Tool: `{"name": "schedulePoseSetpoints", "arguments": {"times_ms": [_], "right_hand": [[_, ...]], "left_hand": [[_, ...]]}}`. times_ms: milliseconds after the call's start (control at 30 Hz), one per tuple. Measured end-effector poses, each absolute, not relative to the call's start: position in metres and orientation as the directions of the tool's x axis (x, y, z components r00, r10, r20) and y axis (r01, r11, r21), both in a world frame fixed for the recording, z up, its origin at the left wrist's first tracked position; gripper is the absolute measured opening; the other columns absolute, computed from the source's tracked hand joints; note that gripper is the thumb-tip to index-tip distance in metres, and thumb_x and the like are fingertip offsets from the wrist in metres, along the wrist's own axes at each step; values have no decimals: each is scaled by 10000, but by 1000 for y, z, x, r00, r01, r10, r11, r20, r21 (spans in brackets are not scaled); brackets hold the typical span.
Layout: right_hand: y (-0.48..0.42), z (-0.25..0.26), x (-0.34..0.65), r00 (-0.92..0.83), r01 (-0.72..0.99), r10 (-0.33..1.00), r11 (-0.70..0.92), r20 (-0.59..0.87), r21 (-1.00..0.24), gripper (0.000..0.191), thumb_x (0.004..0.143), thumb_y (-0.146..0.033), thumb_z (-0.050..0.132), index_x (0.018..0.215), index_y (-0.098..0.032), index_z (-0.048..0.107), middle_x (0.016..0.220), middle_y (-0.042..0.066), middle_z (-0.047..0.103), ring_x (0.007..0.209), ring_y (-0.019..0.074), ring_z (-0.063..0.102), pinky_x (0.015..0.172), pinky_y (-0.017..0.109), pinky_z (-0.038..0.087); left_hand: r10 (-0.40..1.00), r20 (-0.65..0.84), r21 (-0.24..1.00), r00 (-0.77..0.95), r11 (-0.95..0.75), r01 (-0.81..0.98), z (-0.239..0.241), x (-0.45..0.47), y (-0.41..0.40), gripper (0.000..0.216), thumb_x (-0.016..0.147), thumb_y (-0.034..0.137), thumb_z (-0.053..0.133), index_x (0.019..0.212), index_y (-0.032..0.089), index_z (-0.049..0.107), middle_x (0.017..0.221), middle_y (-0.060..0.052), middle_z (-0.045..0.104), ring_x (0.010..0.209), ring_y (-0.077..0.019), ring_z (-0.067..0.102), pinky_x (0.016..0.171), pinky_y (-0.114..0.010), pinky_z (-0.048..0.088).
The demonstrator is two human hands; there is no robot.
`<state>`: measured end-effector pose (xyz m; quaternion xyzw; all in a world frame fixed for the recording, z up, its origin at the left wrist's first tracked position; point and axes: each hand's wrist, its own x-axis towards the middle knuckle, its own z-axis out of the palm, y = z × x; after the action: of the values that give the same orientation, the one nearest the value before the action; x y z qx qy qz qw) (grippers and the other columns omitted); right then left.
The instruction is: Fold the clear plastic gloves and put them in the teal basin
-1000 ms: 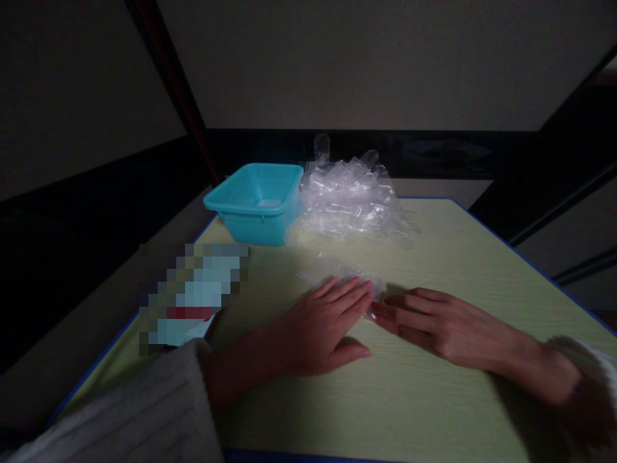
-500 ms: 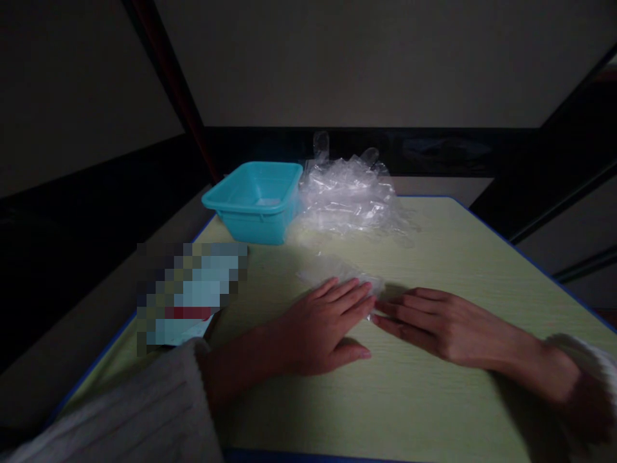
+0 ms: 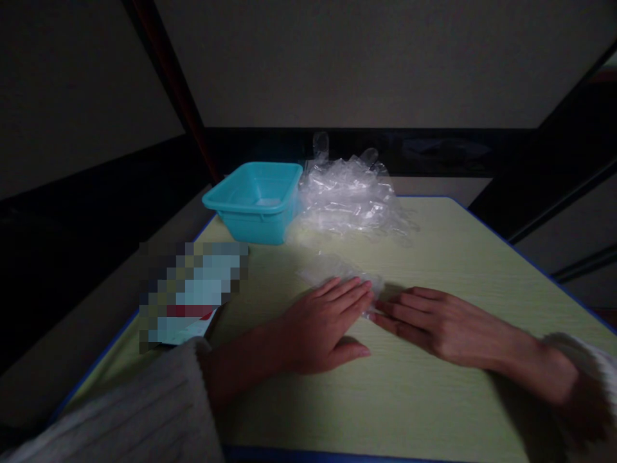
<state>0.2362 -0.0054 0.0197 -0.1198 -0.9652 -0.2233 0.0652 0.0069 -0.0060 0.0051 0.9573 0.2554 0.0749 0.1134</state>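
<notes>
a: so, both hands are lying flat on the table (image 3: pixel 434 399), palms down. the left hand (image 3: pixel 321 325) is pressing its fingers, held close together, onto a small clear plastic piece (image 3: pixel 332 269) near the table's middle; the right hand (image 3: pixel 436 325) is touching that piece's near edge with straight fingertips, slightly spread.

b: how is it likely handling?

a: i'm judging it thin, very light, limp and slippery, so pinching an edge or corner looks best.

b: anything hard to make out?

a: the light is dim, so whether it's a glove or a bag is escaping me. the pile of clear plastic (image 3: pixel 349 196) beside the teal tub (image 3: pixel 255 199) is equally vague, and a blurred patch is hiding something at left.
</notes>
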Motion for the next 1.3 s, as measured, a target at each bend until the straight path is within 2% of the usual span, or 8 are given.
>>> {"name": "schedulePoseSetpoints", "arguments": {"times_ms": [367,600,800,900,1000,1133,1300], "right_hand": [[-5,18,238,-959,265,192,873,211,409,369,943,-111,255,1080,-93,598,868,91,679,765,167,601,645,299,477],[-3,18,238,-955,265,185,887,234,378,363,937,-98,261,1038,-66,608,848,107,689,740,174,623,634,306,495],[-1,19,242,-897,337,209,893,389,297,293,915,-101,337,1044,-74,599,703,77,677,632,168,616,552,298,505],[2,19,243,-855,395,270,892,443,218,299,913,-112,346,1117,-77,562,877,127,697,784,184,648,651,314,548],[4,16,243,-863,406,319,899,391,162,307,914,-120,349,1131,-45,553,1080,171,651,1007,204,610,808,332,542],[7,10,244,-888,401,340,902,310,160,313,904,-109,352,1092,-36,591,1089,172,650,1015,212,615,835,331,540],[8,12,245,-893,410,359,897,270,165,324,895,-107,361,1104,-62,604,1107,163,644,1012,209,618,836,330,540]], "left_hand": [[502,107,256,858,-848,464,0,5,-6,612,881,472,410,1340,73,343,1459,-152,259,1360,-248,189,1109,-398,165],[521,101,223,847,-842,492,-1,5,-7,618,882,487,396,1367,113,309,1469,-136,238,1363,-268,170,1096,-433,167],[520,97,218,849,-843,492,-1,5,-8,606,867,499,428,1367,170,330,1463,-165,237,1358,-301,168,1072,-476,194],[522,84,221,849,-840,495,0,6,-8,604,863,501,435,1368,185,328,1465,-161,232,1359,-302,158,1072,-480,191],[522,89,230,848,-839,493,0,6,-7,613,859,506,441,1369,186,324,1467,-156,230,1361,-299,152,1073,-481,188],[525,83,232,847,-837,496,0,6,-6,610,857,505,446,1370,197,324,1473,-138,223,1362,-307,146,1072,-498,181],[535,44,201,844,-832,517,2,7,-7,609,850,524,442,1369,227,322,1476,-125,221,1357,-341,137,1045,-580,162]]}}
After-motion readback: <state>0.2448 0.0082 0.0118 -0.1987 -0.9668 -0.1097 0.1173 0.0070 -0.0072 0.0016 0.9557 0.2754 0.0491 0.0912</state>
